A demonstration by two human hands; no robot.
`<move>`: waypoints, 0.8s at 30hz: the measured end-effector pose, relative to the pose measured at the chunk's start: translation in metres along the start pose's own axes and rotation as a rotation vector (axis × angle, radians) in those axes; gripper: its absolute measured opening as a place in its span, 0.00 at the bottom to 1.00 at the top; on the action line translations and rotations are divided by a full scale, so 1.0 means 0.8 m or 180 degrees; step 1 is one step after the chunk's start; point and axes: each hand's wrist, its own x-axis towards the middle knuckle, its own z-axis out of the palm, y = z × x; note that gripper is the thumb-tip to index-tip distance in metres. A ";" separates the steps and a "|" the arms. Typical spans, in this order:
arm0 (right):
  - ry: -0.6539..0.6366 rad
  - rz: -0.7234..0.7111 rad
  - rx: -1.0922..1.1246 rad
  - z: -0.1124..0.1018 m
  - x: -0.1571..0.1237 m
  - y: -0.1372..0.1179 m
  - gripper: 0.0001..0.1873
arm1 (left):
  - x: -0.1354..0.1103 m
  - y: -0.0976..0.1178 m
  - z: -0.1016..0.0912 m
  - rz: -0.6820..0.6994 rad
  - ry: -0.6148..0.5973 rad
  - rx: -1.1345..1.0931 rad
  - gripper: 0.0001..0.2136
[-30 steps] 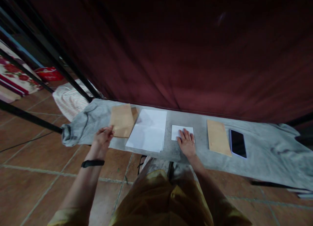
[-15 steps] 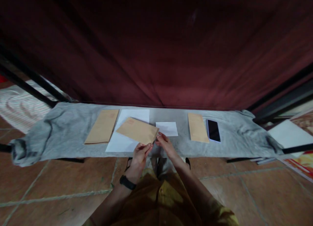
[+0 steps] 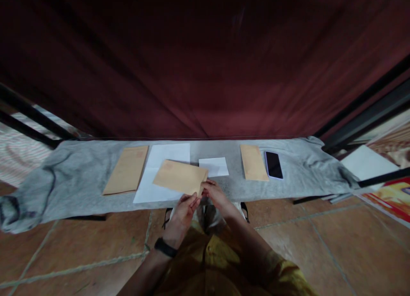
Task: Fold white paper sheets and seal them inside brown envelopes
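Note:
Both hands hold one brown envelope (image 3: 179,176) by its near right corner, above a stack of white paper (image 3: 160,170). My left hand (image 3: 184,210), with a black wristband, pinches the envelope's near edge. My right hand (image 3: 217,194) grips the corner from the right. A small folded white sheet (image 3: 213,166) lies just beyond my right hand. Another brown envelope (image 3: 126,175) lies flat to the left of the paper stack, and a third brown envelope (image 3: 253,162) lies to the right.
Everything rests on a long low surface covered with a grey cloth (image 3: 64,180). A black phone (image 3: 273,164) lies right of the third envelope. A dark red curtain (image 3: 205,74) hangs behind. Terracotta floor tiles (image 3: 320,253) surround me. Papers (image 3: 368,163) lie at the far right.
My left hand picked a brown envelope off the left pile and carried it to the middle. My right hand left the small white sheet and took hold of the envelope's corner.

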 end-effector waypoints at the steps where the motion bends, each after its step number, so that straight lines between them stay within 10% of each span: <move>1: -0.0012 -0.0052 -0.0073 0.000 0.002 0.001 0.14 | -0.002 -0.002 0.003 0.0001 -0.0027 0.0040 0.13; 9: 0.0291 -0.0773 -0.2180 -0.022 0.015 0.001 0.06 | -0.033 -0.012 -0.007 -0.0077 -0.0445 0.1286 0.13; 16: -0.0017 -0.1057 -0.2104 -0.036 0.009 0.011 0.15 | -0.030 0.047 -0.003 0.3061 -0.0538 0.5225 0.36; 24: -0.0061 -0.1271 -0.2236 -0.040 -0.008 0.008 0.17 | 0.013 0.072 -0.023 0.3341 -0.0734 0.6756 0.56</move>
